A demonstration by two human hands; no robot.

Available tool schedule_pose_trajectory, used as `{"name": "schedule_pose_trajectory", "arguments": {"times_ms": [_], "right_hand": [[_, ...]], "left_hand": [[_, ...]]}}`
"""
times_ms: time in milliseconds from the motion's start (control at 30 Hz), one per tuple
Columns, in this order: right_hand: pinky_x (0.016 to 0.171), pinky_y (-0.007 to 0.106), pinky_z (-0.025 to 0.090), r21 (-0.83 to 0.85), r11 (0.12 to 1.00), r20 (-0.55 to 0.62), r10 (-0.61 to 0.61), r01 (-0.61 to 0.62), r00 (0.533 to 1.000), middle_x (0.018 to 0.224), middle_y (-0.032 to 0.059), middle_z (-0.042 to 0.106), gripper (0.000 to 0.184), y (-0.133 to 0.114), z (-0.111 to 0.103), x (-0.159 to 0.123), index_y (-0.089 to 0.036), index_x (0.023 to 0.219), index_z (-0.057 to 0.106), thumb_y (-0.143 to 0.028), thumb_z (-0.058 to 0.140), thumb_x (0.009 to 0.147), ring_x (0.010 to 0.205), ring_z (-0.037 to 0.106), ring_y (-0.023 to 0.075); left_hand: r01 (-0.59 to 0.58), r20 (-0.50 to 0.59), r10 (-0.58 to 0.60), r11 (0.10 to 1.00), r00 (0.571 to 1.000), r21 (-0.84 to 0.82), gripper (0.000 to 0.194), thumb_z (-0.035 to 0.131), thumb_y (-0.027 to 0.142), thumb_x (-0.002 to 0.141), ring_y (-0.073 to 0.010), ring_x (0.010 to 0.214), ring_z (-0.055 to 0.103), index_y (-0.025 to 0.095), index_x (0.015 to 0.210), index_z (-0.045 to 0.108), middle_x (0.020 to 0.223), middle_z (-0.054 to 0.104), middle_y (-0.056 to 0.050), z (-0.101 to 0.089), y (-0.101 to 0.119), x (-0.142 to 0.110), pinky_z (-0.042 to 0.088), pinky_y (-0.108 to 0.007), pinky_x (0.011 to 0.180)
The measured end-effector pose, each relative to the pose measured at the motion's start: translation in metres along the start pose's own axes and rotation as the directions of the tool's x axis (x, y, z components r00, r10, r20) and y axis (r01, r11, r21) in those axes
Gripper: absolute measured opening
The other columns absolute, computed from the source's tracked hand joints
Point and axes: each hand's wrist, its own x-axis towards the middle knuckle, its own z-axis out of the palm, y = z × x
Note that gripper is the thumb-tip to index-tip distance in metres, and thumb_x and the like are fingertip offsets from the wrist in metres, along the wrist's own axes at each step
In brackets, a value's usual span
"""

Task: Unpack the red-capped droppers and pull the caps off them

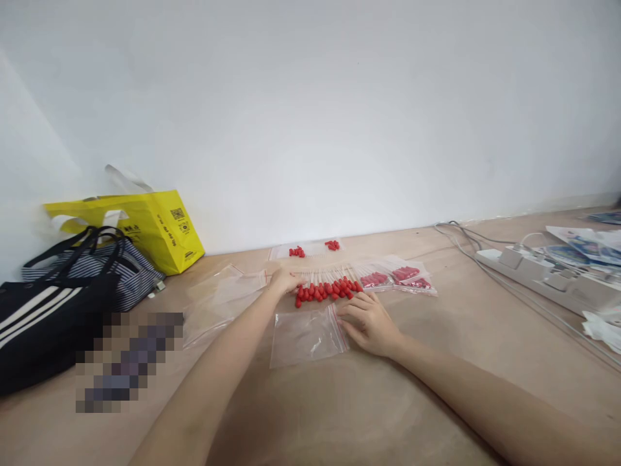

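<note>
Slender pale sticks with glossy red bulbous tips (330, 289) are lying side by side in a loose, fanned row on the brown tabletop (412, 414), between the person's two hands. Their red ends are pointing toward the person and crowding unevenly, a few jutting nearer than the rest, while their thin shafts are running back toward the white wall (320, 129).

The left forearm is slanting in from the lower edge, and the left hand (286, 281) is bending its fingers at the row's left end. Whether it is pinching a stick or only touching one, I cannot tell. The right forearm is coming in from the lower right corner, and the right hand (371, 323) is lying low, palm down, its fingers loosely curving just below the row's right end. Its fingertips are sitting by the red-striped mouth of a flat clear plastic zip bag (305, 336); I cannot tell whether they are gripping it.

To the right, clear plastic pouches holding red-tipped pieces (395, 275) are overlapping, so their contents are blurring together. Behind the row, two small red-tipped clusters (297, 252) are lying near the wall, their shafts barely showing. At left, a pixelated patch (130, 366) is hiding something beside a black fabric bag with white stripes (43, 323), which the frame is cutting off.
</note>
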Motion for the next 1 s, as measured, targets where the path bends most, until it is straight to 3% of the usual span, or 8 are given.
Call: {"name": "schedule_pose_trajectory", "arguments": {"times_ms": [100,233,333,433,600,700,800,1000], "right_hand": [[0.071,0.033,0.032,0.029,0.994,-0.002,0.11,-0.11,0.994,0.072,0.0018,0.061,0.012,-0.002,-0.001,0.001,-0.022,0.081,0.058,-0.03,0.049,0.079,0.074,0.051,0.0166],[0.077,0.034,0.035,0.107,0.983,0.006,0.15,-0.15,0.989,0.092,0.0043,0.06,0.029,-0.006,-0.004,0.003,-0.023,0.101,0.056,-0.041,0.05,0.079,0.087,0.052,0.0177],[0.086,0.038,0.03,0.088,0.996,0.1,0.004,-0.013,0.995,0.119,0.0055,0.05,0.037,-0.011,-0.006,0.004,-0.028,0.113,0.051,-0.045,0.048,0.079,0.106,0.044,0.0205],[0.091,0.042,0.026,0.093,0.995,0.237,-0.067,0.046,0.969,0.119,0.0033,0.052,0.032,-0.013,-0.006,0.003,-0.03,0.109,0.054,-0.043,0.043,0.083,0.11,0.043,0.0204],[0.085,0.039,0.03,0.093,0.993,0.285,0.039,-0.068,0.958,0.098,0.0007,0.063,0.022,-0.01,-0.001,0.001,-0.028,0.089,0.063,-0.036,0.044,0.084,0.093,0.053,0.0169],[0.077,0.036,0.035,0.009,0.975,0.167,0.216,-0.22,0.962,0.092,0.004,0.061,0.022,-0.006,0.005,0.001,-0.024,0.087,0.062,-0.041,0.055,0.075,0.089,0.053,0.0193],[0.072,0.037,0.037,-0.078,0.917,0.042,0.395,-0.391,0.918,0.088,0.0073,0.057,0.04,-0.004,0.01,0.001,-0.02,0.087,0.061,-0.049,0.066,0.06,0.09,0.049,0.024],[0.066,0.032,0.038,0.087,0.911,0.123,0.391,-0.403,0.912,0.071,0.0016,0.056,0.016,-0.009,0.016,0.002,-0.02,0.061,0.055,-0.032,0.066,0.063,0.073,0.05,0.0179]], "left_hand": [[-0.019,-0.094,0.03,0.994,0.995,0.112,0.024,0.066,0.036,0.062,-0.0203,0.066,0.058,0.014,0.058,0.058,0.06,0.06,-0.003,-0.007,0.001,-0.019,0.042,-0.027,0.059],[-0.172,-0.15,0.203,0.966,0.968,0.194,0.019,0.056,0.035,0.071,-0.0213,0.086,0.056,0.017,0.072,0.06,0.081,0.062,-0.005,-0.008,-0.004,-0.072,0.041,-0.031,0.076],[-0.467,-0.017,0.483,0.854,0.875,0.23,0.027,0.043,0.038,0.081,-0.0199,0.095,0.053,0.018,0.091,0.059,0.098,0.059,-0.006,-0.004,-0.015,-0.113,0.039,-0.033,0.086],[-0.556,0.187,0.524,0.8,0.831,0.228,0.045,0.041,0.045,0.081,-0.0216,0.117,0.039,0.021,0.12,0.045,0.129,0.042,-0.007,-0.002,-0.026,-0.135,0.031,-0.035,0.098],[-0.529,0.317,0.444,0.803,0.838,0.275,0.052,0.035,0.051,0.082,-0.0239,0.128,0.021,0.025,0.127,0.037,0.14,0.025,-0.007,-0.003,-0.029,-0.139,0.02,-0.042,0.103],[-0.554,0.304,0.478,0.794,0.824,0.252,0.05,0.036,0.05,0.083,-0.0234,0.128,0.022,0.025,0.126,0.039,0.139,0.027,-0.006,-0.003,-0.026,-0.139,0.019,-0.043,0.103],[-0.59,0.307,0.522,0.783,0.796,0.197,0.047,0.037,0.047,0.083,-0.0217,0.126,0.026,0.026,0.125,0.04,0.137,0.032,-0.005,-0.003,-0.026,-0.141,0.019,-0.043,0.104],[-0.577,0.258,0.538,0.809,0.802,0.107,0.045,0.037,0.042,0.085,-0.0195,0.123,0.033,0.022,0.124,0.041,0.132,0.04,-0.005,-0.004,-0.027,-0.143,0.026,-0.037,0.102]]}}
